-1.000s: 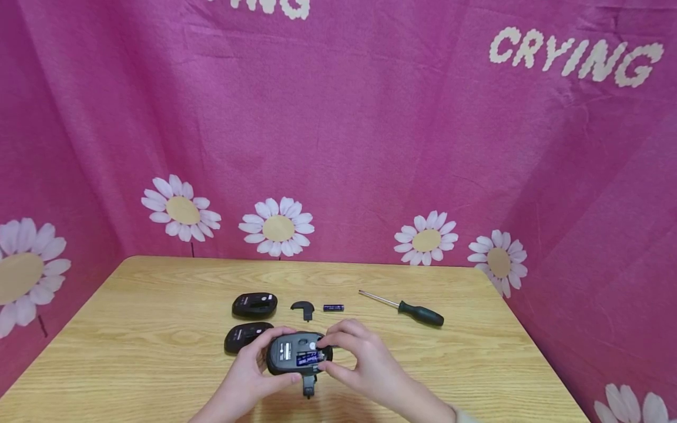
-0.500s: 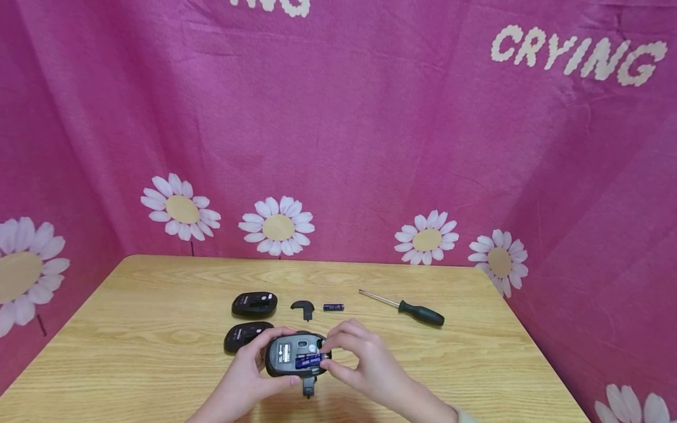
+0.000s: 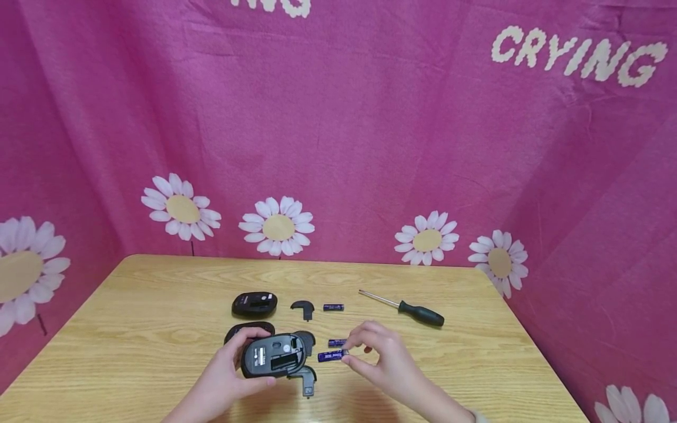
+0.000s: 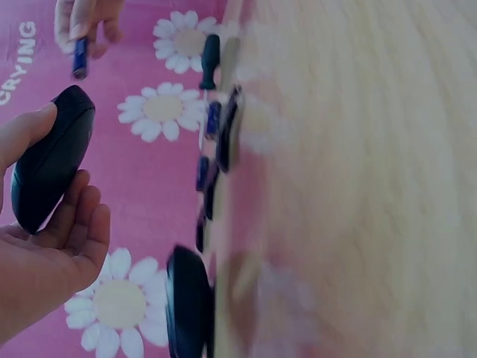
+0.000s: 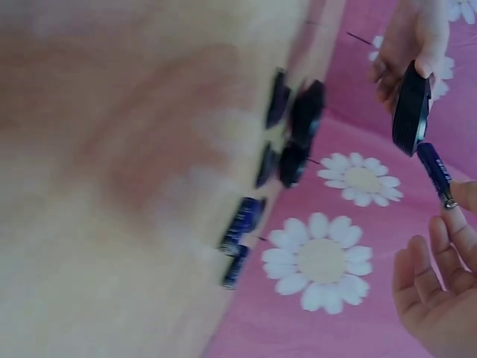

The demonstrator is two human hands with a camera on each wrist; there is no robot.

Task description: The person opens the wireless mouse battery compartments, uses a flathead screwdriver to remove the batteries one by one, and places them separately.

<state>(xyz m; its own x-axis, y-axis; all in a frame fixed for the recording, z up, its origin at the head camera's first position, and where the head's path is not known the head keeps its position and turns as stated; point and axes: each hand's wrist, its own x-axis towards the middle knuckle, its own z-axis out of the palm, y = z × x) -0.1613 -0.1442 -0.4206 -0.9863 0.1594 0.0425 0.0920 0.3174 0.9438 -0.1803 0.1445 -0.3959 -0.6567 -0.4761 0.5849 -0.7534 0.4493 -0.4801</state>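
Observation:
My left hand [image 3: 224, 370] grips a black computer mouse [image 3: 256, 359] by its edges, underside up, its battery slot uncovered and vacant. To the right, my right hand [image 3: 383, 355] pinches one end of a blue battery [image 3: 330, 356] between thumb and fingertip. In the right wrist view that battery [image 5: 434, 170] stands clear of the table, close to the mouse [image 5: 411, 108]. A second blue battery [image 3: 337, 342] lies just behind it on the table. Two black battery covers, a front one [image 3: 308, 382] and one behind [image 3: 305, 342], lie partly hidden by the held mouse.
Two more overturned mice, one at the back [image 3: 254, 305] and one partly hidden [image 3: 248, 329], lie on the left. Another black cover [image 3: 304, 308] and blue battery [image 3: 333, 307] lie behind the hands. A screwdriver [image 3: 418, 312] rests at the right on the wooden table [image 3: 476, 364].
The battery has come out of the mouse's slot, pinched in my right hand, which has moved right. My left hand has shifted left with the mouse, uncovering another battery and a cover.

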